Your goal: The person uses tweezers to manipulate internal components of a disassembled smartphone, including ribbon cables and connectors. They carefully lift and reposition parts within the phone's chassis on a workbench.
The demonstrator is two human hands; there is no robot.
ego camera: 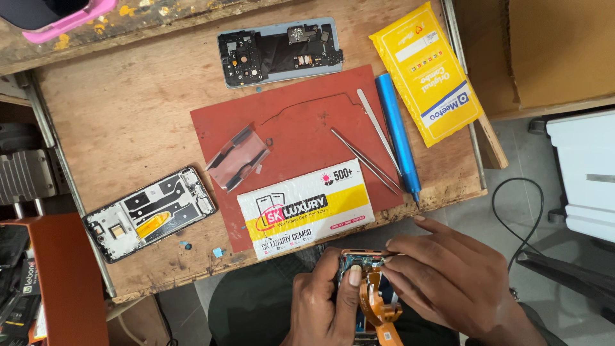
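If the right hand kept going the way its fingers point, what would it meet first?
The right hand points left, fingertips already at the opened phone that the left hand holds. Going on, it would probably meet the left thumb, though depth is unclear.

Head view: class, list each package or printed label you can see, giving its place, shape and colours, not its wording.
Yellow pouch: bench's upper right, flat oblong, yellow with white and blue panels.
White box: front edge of the red mat, flat rectangle, white with yellow band and pink-red emblem.
Dark packets: far left edge, partly cut off, black with pale labels.
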